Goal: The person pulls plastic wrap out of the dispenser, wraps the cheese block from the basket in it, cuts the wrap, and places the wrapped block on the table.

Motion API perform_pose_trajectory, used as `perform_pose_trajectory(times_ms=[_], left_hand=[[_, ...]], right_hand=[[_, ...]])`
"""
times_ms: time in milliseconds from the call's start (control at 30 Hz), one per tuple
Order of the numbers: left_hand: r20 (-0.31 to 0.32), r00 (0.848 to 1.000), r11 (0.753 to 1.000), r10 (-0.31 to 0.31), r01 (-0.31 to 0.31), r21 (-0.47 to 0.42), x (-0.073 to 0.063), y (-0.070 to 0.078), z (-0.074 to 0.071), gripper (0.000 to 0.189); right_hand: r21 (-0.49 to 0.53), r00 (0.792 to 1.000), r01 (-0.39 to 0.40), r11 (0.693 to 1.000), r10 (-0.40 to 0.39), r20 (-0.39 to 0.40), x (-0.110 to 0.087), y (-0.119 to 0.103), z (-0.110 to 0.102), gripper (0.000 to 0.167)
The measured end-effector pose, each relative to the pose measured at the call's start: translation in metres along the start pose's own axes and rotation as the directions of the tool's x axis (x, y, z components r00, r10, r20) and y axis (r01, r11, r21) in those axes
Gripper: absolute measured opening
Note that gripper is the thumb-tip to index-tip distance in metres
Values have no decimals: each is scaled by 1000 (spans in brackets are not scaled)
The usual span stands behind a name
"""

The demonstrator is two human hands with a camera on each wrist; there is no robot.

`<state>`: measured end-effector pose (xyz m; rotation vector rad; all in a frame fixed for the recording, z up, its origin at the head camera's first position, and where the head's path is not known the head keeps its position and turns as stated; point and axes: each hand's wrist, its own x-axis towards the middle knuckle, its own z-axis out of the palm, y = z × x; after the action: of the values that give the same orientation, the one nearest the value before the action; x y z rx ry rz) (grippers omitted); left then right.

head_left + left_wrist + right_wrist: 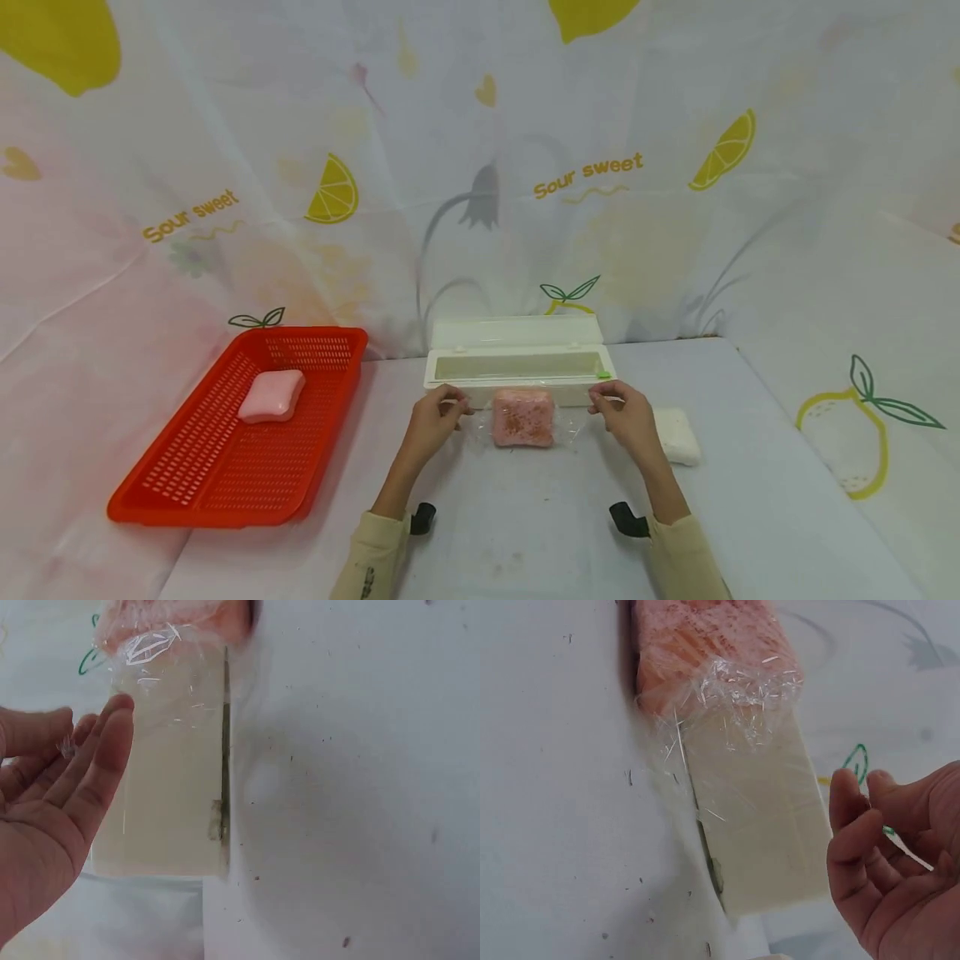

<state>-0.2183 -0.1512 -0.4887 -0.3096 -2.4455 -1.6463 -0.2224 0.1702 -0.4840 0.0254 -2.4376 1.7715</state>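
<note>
A pink, brown-speckled block [522,418] is covered by clear cling film [572,423], which spreads out past both its sides. My left hand [437,417] is at the left end of the film, pinching a bit of it between thumb and fingers. At the right end, my right hand [628,414] has thumb and index finger brought together on the film's edge. Right behind the block stands a long white cling film dispenser box [444,395] with its lid [517,331] raised. A small green piece [603,375] sits at the box's right end.
To the left, a red plastic basket [318,467] holds a smooth pink block [272,396]. A white block [677,436] lies on the table just right of my right forearm. Behind the table [517,533] hangs a lemon-printed cloth [450,167].
</note>
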Motion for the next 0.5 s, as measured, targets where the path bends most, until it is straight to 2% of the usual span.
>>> perform_pose_trajectory(times_ms=[167,333,433,500], left_hand=[[111,994,983,-17,37,-182,-2,-5,-2,10],[243,969,931,-33,118,-345,-5,-8,-6,17],[291,956,911,-44,158,-381,-6,-10,-8,16],[314,948,919,-46,163,-358,-7,-12,-8,13]], right_hand=[[190,994,-41,981,20,107,-4,3,-3,23],[286,982,-38,957,-17,186,-4,6,-5,27],[285,972,-15,958,-54,231,-2,8,-7,28],[273,962,7,962,-82,262,-2,9,-8,27]])
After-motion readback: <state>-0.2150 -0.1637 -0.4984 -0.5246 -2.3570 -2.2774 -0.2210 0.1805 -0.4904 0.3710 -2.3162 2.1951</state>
